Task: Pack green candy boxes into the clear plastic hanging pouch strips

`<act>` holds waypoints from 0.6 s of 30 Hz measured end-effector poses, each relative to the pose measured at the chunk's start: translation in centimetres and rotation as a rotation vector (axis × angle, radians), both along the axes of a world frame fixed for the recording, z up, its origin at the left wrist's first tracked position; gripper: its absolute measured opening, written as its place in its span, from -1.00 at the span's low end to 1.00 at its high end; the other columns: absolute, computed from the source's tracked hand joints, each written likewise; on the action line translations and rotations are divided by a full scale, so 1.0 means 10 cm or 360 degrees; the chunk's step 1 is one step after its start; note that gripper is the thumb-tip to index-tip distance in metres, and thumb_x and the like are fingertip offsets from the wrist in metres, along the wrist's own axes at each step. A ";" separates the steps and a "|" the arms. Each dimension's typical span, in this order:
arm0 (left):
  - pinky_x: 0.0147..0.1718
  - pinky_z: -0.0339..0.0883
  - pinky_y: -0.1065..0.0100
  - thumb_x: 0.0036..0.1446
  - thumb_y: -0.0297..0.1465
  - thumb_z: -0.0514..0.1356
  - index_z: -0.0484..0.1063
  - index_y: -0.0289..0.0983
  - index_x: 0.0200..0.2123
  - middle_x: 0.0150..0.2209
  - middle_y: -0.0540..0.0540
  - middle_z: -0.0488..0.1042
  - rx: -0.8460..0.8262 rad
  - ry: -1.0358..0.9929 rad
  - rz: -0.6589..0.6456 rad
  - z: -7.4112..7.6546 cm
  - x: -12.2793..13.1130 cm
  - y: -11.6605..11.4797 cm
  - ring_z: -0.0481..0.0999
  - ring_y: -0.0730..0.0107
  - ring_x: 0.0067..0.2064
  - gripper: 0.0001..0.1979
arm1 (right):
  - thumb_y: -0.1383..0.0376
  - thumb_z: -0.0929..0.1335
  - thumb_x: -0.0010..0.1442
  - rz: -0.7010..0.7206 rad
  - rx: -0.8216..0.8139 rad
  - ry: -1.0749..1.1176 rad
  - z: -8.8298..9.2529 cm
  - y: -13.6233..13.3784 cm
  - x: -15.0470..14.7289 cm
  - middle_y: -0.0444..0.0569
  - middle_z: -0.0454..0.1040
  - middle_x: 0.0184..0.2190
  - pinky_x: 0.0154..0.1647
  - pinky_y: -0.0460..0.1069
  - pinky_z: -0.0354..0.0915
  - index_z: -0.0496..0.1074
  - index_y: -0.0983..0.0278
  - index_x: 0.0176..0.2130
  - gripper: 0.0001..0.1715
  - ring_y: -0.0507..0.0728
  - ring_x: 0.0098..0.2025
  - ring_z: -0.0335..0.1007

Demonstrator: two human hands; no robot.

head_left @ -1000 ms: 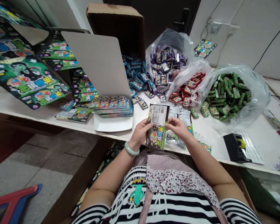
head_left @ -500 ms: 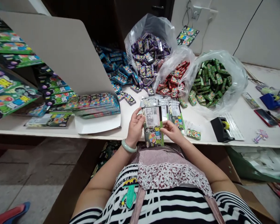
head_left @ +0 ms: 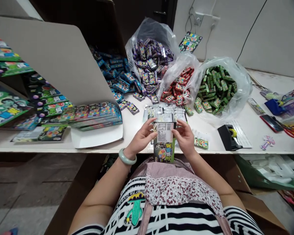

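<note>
Packet [head_left: 164, 150] left of dispenser [head_left: 227, 137]. Left hand [head_left: 141, 138] pinches its left edge, right hand [head_left: 185, 137] its right, both beside the label [head_left: 163, 131]. Green packs [head_left: 217, 86] behind dispenser, slightly left; phone [head_left: 271, 123] right of it; box [head_left: 96, 136] far left of it.

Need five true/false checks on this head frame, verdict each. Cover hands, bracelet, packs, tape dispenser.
1. The left hand and right hand both hold the printed packet. True.
2. The pale green bracelet circles the right wrist. False: it circles the left one.
3. The red packs lie between the purple packs and the green packs. True.
4. The tape dispenser is in the left hand. False: it stands on the table.
5. Blue packs lie left of the purple packs. True.
</note>
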State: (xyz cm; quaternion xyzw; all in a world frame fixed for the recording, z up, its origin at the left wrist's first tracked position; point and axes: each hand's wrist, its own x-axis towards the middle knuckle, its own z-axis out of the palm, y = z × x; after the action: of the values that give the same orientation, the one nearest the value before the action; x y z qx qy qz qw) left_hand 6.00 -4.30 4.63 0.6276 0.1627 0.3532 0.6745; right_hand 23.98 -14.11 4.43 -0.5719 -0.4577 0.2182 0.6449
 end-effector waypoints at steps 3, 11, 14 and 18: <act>-0.09 0.47 0.29 0.23 -0.29 0.24 0.23 -0.05 0.23 -0.05 -0.10 0.53 -0.0037 0.0025 -0.0101 0.03 0.03 0.05 0.56 0.31 -0.06 -0.48 | 0.18 0.43 0.16 0.0022 -0.0050 -0.0043 0.00 0.03 0.09 -0.09 0.48 -0.14 -0.36 -0.05 0.42 0.42 0.08 0.05 -0.57 -0.01 -0.37 0.44; -0.25 0.41 0.36 0.17 -0.23 0.28 0.35 -0.17 0.00 -0.22 -0.05 0.48 -0.0094 0.0252 0.0035 -0.03 0.18 0.15 0.49 0.38 -0.23 -0.64 | 0.07 0.29 0.32 0.0408 -0.0220 -0.0468 0.16 0.23 0.43 0.00 0.60 -0.19 -0.03 0.11 0.42 0.60 0.15 -0.15 -0.66 0.16 -0.11 0.52; -0.26 0.37 0.37 0.19 -0.18 0.24 0.42 -0.22 -0.21 -0.29 -0.02 0.45 0.0022 0.0330 0.0397 -0.02 0.25 0.16 0.44 0.40 -0.26 -0.76 | 0.06 0.29 0.33 0.0354 -0.0213 -0.0388 0.12 0.27 0.43 0.02 0.58 -0.13 -0.06 0.09 0.42 0.56 0.13 -0.01 -0.61 0.15 -0.10 0.50; -0.28 0.35 0.38 0.21 -0.13 0.21 0.44 -0.24 -0.34 -0.39 0.00 0.45 0.0133 0.0409 0.0628 0.04 0.27 0.17 0.42 0.41 -0.32 -0.71 | 0.08 0.33 0.30 0.0269 -0.0244 -0.0220 0.11 0.34 0.39 0.00 0.57 -0.24 -0.25 0.03 0.40 0.58 0.17 -0.15 -0.69 0.11 -0.24 0.48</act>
State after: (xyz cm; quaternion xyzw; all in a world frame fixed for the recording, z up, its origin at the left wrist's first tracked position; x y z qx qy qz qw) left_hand 8.68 -2.64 5.02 0.6508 0.3520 0.4019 0.5395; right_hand 27.92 -10.73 5.52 -0.5924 -0.5295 0.2662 0.5457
